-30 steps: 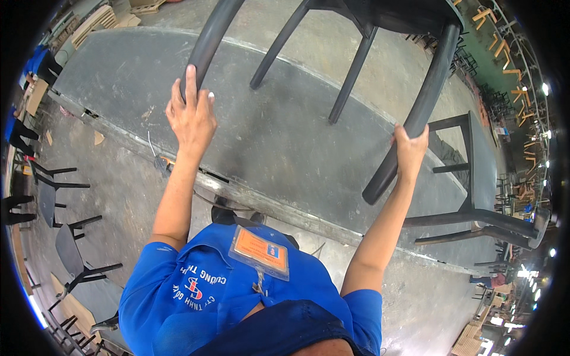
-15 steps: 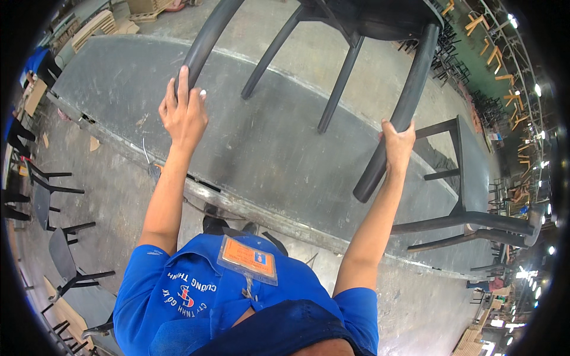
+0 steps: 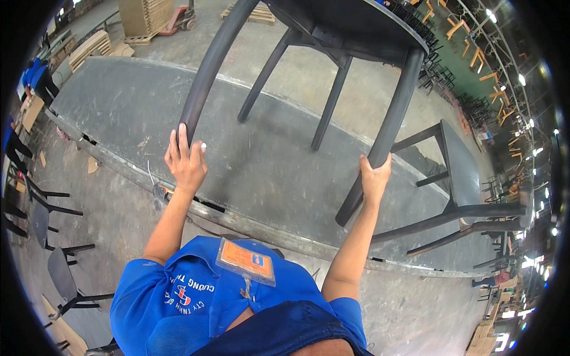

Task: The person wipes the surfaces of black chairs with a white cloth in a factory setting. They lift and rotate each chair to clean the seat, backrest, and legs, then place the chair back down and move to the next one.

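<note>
A black wooden chair (image 3: 356,29) is tilted over the long dark table (image 3: 261,178), its seat underside and legs toward me. My right hand (image 3: 375,177) is wrapped round the near right leg (image 3: 389,133), whose end sticks out below the grip. At the lower end of the near left leg (image 3: 208,83) is my left hand (image 3: 187,166), its fingers along the leg and its thumb on the other side. The two thinner legs reach down to or just above the tabletop; contact is hard to tell.
Another black chair (image 3: 463,178) lies on its side at the table's right. A cable and a tool (image 3: 161,191) hang at the table's near edge. More chairs (image 3: 62,273) stand at left, with people (image 3: 38,80) beyond. A pallet jack (image 3: 178,21) stands near stacked boards (image 3: 145,18).
The chair and both hands sit lower in the picture, and the right hand is a little farther left. More of the seat underside shows. Both hands stay on the same legs.
</note>
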`<state>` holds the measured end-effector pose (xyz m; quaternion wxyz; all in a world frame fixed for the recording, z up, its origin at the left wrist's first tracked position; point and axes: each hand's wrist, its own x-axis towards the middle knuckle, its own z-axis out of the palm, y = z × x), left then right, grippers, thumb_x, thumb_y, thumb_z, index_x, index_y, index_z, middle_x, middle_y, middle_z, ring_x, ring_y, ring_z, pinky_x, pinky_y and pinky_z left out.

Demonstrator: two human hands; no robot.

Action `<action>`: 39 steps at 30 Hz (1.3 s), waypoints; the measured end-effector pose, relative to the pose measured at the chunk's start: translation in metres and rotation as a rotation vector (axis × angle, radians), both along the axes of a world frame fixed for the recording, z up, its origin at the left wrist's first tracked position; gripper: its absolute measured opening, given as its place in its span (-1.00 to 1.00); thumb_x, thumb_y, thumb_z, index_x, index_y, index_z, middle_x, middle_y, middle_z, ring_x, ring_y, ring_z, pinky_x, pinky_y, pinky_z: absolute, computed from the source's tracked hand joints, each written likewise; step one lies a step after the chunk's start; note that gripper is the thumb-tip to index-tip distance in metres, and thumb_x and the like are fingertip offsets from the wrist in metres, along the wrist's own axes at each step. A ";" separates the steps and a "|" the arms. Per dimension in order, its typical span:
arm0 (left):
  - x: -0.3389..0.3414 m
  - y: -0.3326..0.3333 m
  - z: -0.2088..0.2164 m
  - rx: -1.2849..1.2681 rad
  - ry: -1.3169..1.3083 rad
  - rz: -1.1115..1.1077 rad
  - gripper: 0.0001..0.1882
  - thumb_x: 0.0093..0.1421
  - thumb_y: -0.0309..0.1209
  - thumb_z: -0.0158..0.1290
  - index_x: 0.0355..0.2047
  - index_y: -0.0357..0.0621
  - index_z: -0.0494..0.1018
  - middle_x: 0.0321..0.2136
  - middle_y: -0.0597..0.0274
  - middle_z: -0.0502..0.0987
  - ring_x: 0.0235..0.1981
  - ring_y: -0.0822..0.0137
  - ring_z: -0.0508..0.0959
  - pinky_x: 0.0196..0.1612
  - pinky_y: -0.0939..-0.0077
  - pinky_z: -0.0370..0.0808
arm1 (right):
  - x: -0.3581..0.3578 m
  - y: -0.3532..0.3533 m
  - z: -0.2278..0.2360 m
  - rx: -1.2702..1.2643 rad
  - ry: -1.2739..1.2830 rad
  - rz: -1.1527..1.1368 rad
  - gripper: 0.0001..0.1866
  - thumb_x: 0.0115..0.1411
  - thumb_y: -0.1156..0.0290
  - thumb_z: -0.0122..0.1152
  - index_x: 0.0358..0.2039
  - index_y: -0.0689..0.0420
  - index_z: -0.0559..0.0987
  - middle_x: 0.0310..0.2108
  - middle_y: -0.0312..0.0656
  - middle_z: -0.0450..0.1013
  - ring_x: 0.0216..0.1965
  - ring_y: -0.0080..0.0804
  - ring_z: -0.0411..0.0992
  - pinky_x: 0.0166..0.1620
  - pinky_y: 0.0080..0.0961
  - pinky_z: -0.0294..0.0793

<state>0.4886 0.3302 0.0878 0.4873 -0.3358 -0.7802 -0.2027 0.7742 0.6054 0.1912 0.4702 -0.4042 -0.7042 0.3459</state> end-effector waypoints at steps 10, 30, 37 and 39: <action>-0.058 -0.038 -0.013 0.010 -0.028 -0.083 -0.89 0.09 -0.32 0.11 -0.38 -0.01 0.48 0.18 0.06 0.30 0.17 0.04 0.31 0.06 0.26 0.25 | -0.014 -0.066 -0.030 0.017 -0.054 -0.099 -0.42 -0.06 0.41 0.33 -0.06 0.35 0.31 -0.26 0.05 0.36 -0.21 -0.11 0.35 -0.06 -0.31 0.33; -0.071 -0.085 -0.044 0.329 -0.407 -0.262 -0.85 0.27 -0.44 -0.09 -0.21 -0.26 0.37 0.13 -0.08 0.31 0.17 -0.03 0.27 0.15 0.11 0.20 | -0.060 -0.161 -0.029 -0.087 0.211 0.035 -0.43 0.02 0.39 0.35 -0.04 0.29 0.26 -0.33 -0.12 0.34 -0.31 -0.38 0.35 -0.21 -0.43 0.39; 0.089 -0.055 -0.058 0.579 -1.943 -0.960 -0.52 0.36 0.05 -0.35 -0.22 -0.13 0.28 -0.30 -0.02 0.57 -0.25 0.18 0.59 -0.16 0.37 0.52 | -0.054 -0.170 -0.033 -0.021 0.202 0.105 -0.38 0.03 0.33 0.37 -0.02 0.31 0.24 -0.31 -0.09 0.32 -0.29 -0.33 0.34 -0.16 -0.40 0.37; 0.125 -0.032 -0.044 0.573 -2.061 -0.987 -0.52 0.36 0.04 -0.35 -0.21 -0.15 0.27 -0.32 -0.02 0.56 -0.28 0.18 0.60 -0.19 0.36 0.52 | -0.052 -0.177 -0.035 0.075 0.213 0.077 -0.44 0.04 0.33 0.37 -0.08 0.28 0.26 -0.37 -0.13 0.37 -0.35 -0.38 0.37 -0.23 -0.44 0.39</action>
